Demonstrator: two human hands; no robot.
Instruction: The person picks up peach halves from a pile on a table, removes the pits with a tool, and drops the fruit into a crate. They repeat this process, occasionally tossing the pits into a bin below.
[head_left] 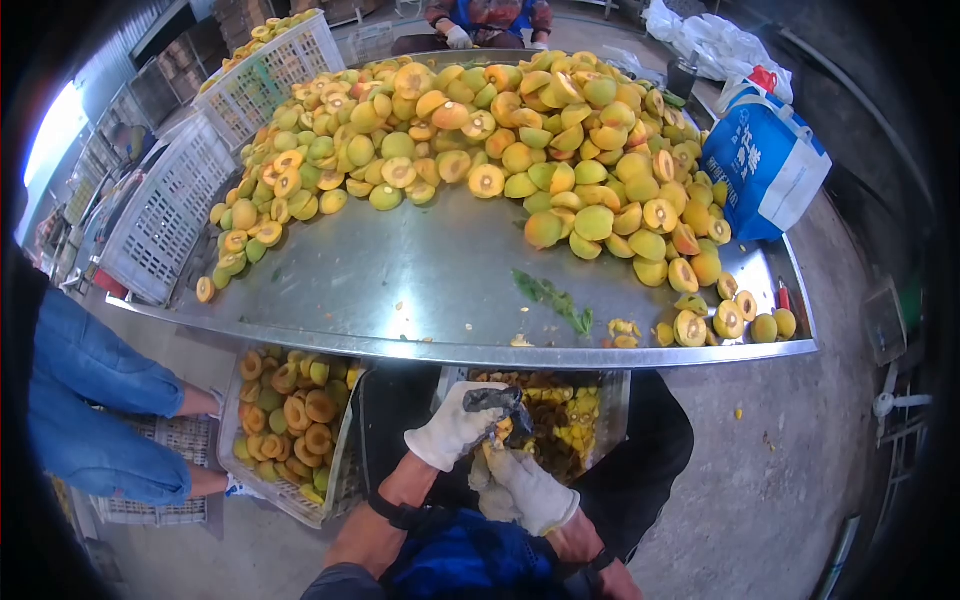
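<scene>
My left hand (450, 428) wears a white glove with dark wrapping around its fingers and is closed on a small orange piece of fruit, apparently a peach half (502, 430). Just below and right, my right hand (527, 490), in a soiled white glove, is curled up against that fruit; whatever lies inside its fingers is hidden. Both hands are over a crate (615, 405) between my knees, which contains brown and yellow fruit scraps (570, 420). Beyond them, a large heap of halved yellow peaches (485, 180), some with pits showing, covers the metal table (400, 270).
A crate of peach halves (290, 410) stands on the floor at left. White plastic crates (170, 215) line the table's left side. A blue and white bag (765, 165) is at the right edge. One person sits opposite; another person's legs (110, 400) are at left.
</scene>
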